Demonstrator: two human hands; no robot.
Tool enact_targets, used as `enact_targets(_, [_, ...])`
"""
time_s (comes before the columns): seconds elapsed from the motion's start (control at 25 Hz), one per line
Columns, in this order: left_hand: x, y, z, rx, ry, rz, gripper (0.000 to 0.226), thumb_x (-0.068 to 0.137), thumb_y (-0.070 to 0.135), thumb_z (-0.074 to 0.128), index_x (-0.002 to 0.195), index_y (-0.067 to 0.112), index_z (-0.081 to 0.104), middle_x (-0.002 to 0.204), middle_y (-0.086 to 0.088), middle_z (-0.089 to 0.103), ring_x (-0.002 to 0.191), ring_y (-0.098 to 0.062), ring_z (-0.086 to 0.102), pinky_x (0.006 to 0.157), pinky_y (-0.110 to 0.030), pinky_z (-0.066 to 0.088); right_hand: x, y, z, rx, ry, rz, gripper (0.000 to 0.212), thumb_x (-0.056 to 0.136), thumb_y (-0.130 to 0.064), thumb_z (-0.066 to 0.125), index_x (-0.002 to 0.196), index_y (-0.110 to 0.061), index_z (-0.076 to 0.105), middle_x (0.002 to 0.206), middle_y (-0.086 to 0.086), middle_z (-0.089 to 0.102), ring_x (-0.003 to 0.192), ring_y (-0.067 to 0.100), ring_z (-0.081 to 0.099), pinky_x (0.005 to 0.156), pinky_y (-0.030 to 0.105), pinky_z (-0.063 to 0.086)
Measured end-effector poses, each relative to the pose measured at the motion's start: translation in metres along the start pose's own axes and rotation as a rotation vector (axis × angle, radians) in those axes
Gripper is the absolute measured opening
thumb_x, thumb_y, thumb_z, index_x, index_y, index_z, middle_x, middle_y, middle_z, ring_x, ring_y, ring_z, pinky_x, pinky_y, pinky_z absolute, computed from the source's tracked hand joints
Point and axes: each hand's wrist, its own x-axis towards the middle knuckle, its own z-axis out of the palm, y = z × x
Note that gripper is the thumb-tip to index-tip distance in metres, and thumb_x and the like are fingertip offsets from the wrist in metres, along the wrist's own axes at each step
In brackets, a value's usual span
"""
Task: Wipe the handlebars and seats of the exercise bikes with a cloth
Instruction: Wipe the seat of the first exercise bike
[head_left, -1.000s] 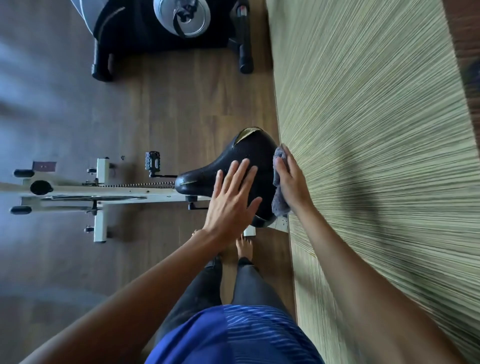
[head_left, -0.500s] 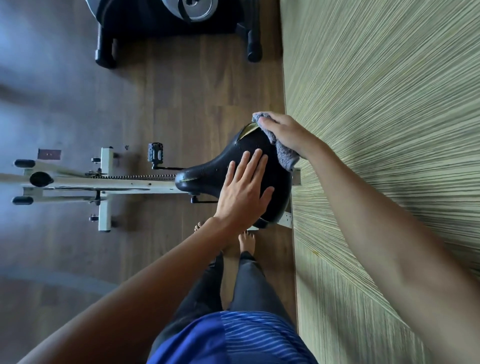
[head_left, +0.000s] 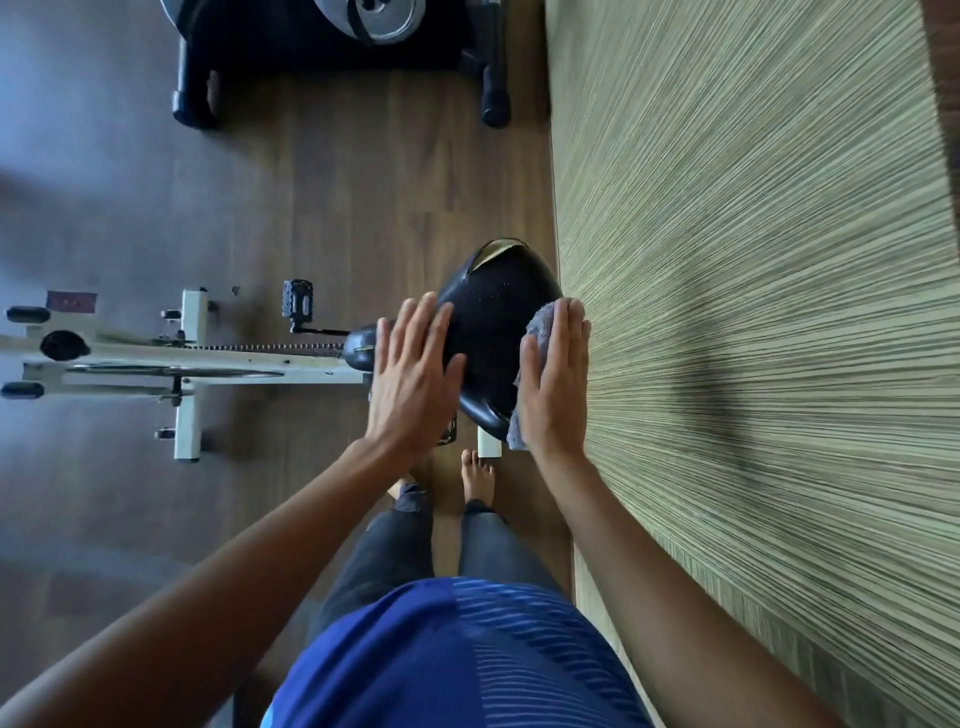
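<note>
Head view, looking down past a blue shirt (head_left: 452, 660) and dark trousers (head_left: 384, 545) to a wooden floor (head_left: 363, 208).

- Seat (head_left: 493, 332): black, glossy, broad end to the right and narrow nose to the left. It sits at the right end of a white bike frame (head_left: 208, 358) that runs off toward the left edge. A small tan patch shows at the far edge of the seat.
- Left hand (head_left: 410, 374): lies flat on the near-left part of the seat, over the nose. Fingers are straight and spread and grasp nothing.
- Right hand (head_left: 553, 384): flat against the seat's right edge, fingers straight and close together, thumb alongside. It presses the grey cloth (head_left: 540, 325) onto the seat rather than gripping it.
- Cloth: sandwiched between right palm and seat. Folds stick out beyond the fingers at the far side and below the heel of the hand at the near side.
- Bike: black pedal (head_left: 297, 299) on the far side of the frame, a chain running along the frame, two black grips (head_left: 23, 314) at the far left end.
- Bare feet (head_left: 478, 475) stand on the floor just near of the seat.
- Second machine (head_left: 337, 52): dark body with a silver disc, at the top edge, well apart from the seat.
- Green striped surface (head_left: 753, 312) fills the right side, just beside the right hand.
</note>
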Motion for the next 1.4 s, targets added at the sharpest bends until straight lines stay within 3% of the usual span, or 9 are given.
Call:
enact_targets(0.16, [-0.016,-0.033,-0.004,0.019,-0.008,-0.030,0.057,0.100,0.027,0.046,0.152,0.008,0.031,0.159,-0.011,0.030,0.151,-0.028,0.018,0.124,-0.049,0.009,-0.030,0.010,-0.001,-0.251,0.001,-0.213,0.054,0.107,-0.025,0.038,0.156,-0.005,0.025,0.165,0.012,0.016,0.154,0.028,0.003,0.125,0.047,0.015])
enact_targets(0.4, [-0.013,-0.033,-0.001,0.002,-0.019,-0.036,0.058,0.098,0.023,0.053,0.151,0.006,0.033,0.157,-0.012,0.034,0.149,-0.028,0.023,0.122,-0.050,0.016,-0.011,-0.009,0.003,-0.554,-0.279,-0.680,0.055,0.104,-0.021,0.047,0.156,-0.012,0.029,0.164,0.005,0.023,0.153,0.023,0.013,0.125,0.043,0.011])
enact_targets(0.6, [-0.017,-0.038,-0.005,0.011,-0.031,0.002,0.057,0.101,0.025,0.049,0.153,0.008,0.030,0.160,-0.010,0.030,0.151,-0.026,0.018,0.123,-0.048,0.015,-0.016,-0.002,-0.008,-0.557,-0.112,-0.405,0.052,0.108,-0.032,0.033,0.156,-0.013,0.028,0.164,0.003,0.023,0.154,0.023,0.012,0.124,0.044,0.016])
enact_targets(0.76, [-0.017,-0.036,-0.003,0.009,-0.017,-0.016,0.057,0.101,0.024,0.049,0.153,0.008,0.030,0.160,-0.012,0.029,0.151,-0.028,0.018,0.123,-0.049,0.014,-0.006,-0.012,-0.003,-0.612,-0.360,-0.655,0.054,0.106,-0.036,0.031,0.156,-0.016,0.027,0.164,0.002,0.022,0.154,0.023,0.010,0.125,0.041,0.005])
enact_targets(0.84, [-0.017,-0.036,-0.003,0.014,-0.020,-0.017,0.057,0.102,0.024,0.049,0.153,0.008,0.030,0.160,-0.012,0.029,0.151,-0.027,0.018,0.124,-0.048,0.014,0.034,-0.030,0.004,-0.621,-0.404,-0.663,0.057,0.105,-0.041,0.020,0.157,-0.018,0.025,0.165,0.000,0.019,0.153,0.017,0.005,0.124,0.039,-0.001])
enact_targets(0.96, [-0.017,-0.038,-0.007,-0.009,-0.036,-0.018,0.054,0.104,0.027,0.046,0.153,0.010,0.031,0.160,-0.010,0.028,0.151,-0.025,0.017,0.124,-0.046,0.014,0.059,-0.024,-0.001,-0.546,-0.203,-0.426,0.055,0.106,-0.041,0.018,0.157,-0.022,0.024,0.165,-0.005,0.018,0.153,0.014,0.003,0.125,0.038,0.003])
enact_targets(1.08, [-0.016,-0.039,-0.008,-0.024,-0.026,-0.024,0.053,0.105,0.030,0.043,0.153,0.012,0.031,0.161,-0.008,0.028,0.152,-0.024,0.016,0.125,-0.043,0.011,0.016,-0.016,0.005,-0.513,-0.030,-0.197,0.053,0.107,-0.038,0.026,0.157,-0.019,0.026,0.165,0.001,0.019,0.152,0.016,0.004,0.124,0.042,0.011])
enact_targets(1.28, [-0.015,-0.036,-0.005,-0.057,-0.005,-0.049,0.053,0.103,0.027,0.048,0.152,0.011,0.034,0.159,-0.008,0.032,0.151,-0.024,0.020,0.124,-0.042,0.013,0.046,-0.035,0.010,-0.579,-0.314,-0.608,0.053,0.107,-0.039,0.027,0.156,-0.020,0.028,0.164,-0.003,0.021,0.154,0.018,0.008,0.125,0.040,0.000])
enact_targets(1.4, [-0.014,-0.037,-0.006,-0.064,-0.013,-0.050,0.052,0.104,0.028,0.045,0.152,0.013,0.033,0.160,-0.007,0.031,0.151,-0.023,0.019,0.124,-0.042,0.013,0.051,-0.020,-0.001,-0.482,-0.089,-0.293,0.056,0.106,-0.043,0.019,0.157,-0.023,0.024,0.165,-0.004,0.018,0.153,0.017,0.006,0.125,0.039,0.004])
